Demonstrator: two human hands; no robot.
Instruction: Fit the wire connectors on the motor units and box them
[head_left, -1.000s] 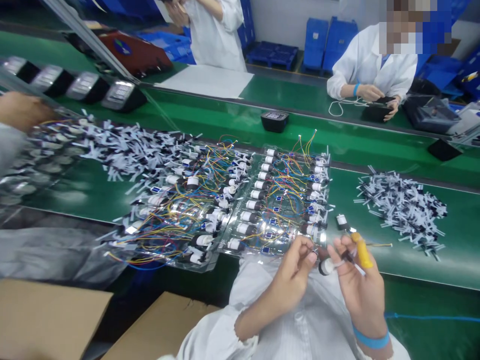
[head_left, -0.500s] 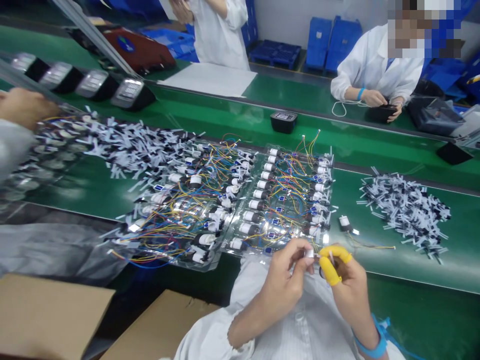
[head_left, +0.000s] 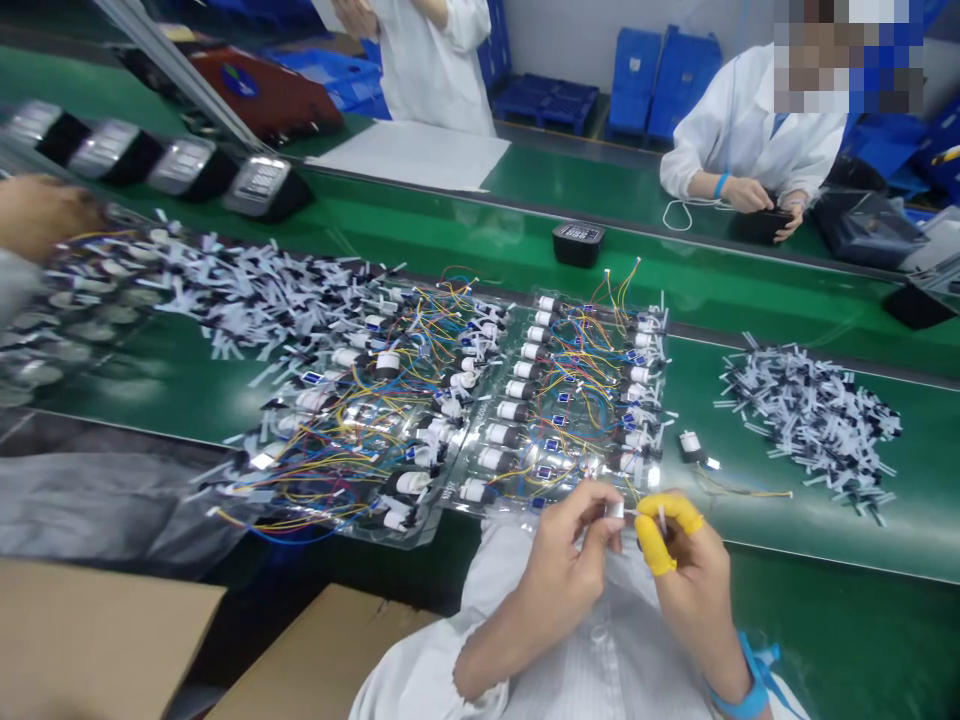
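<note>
Close to my body, my left hand (head_left: 574, 555) is closed in a pinch on a small silvery-white part (head_left: 614, 510). Beside it my right hand (head_left: 686, 560), with yellow finger cots on thumb and forefinger, pinches a small piece with a thin white strip (head_left: 662, 520); the fingers hide most of it. The fingertips of both hands are nearly touching. Just beyond them lies a clear plastic tray (head_left: 450, 490) with rows of small white-and-black motors (head_left: 495, 459) and coloured wires. One loose motor with a wire (head_left: 691, 447) rests to the right of the tray.
Piles of black pieces with white strips lie right (head_left: 810, 425) and left (head_left: 270, 300). Black devices with displays (head_left: 577, 245) stand on the green conveyor belt (head_left: 450, 225). Co-workers (head_left: 757, 130) sit or stand across it; another person's hand (head_left: 45, 215) is at left. Cardboard boxes (head_left: 97, 640) stand below.
The black device on the belt has shifted slightly to the right, and so has the dark block at the far right. My hands stay almost in place, with the right one turning slightly.
</note>
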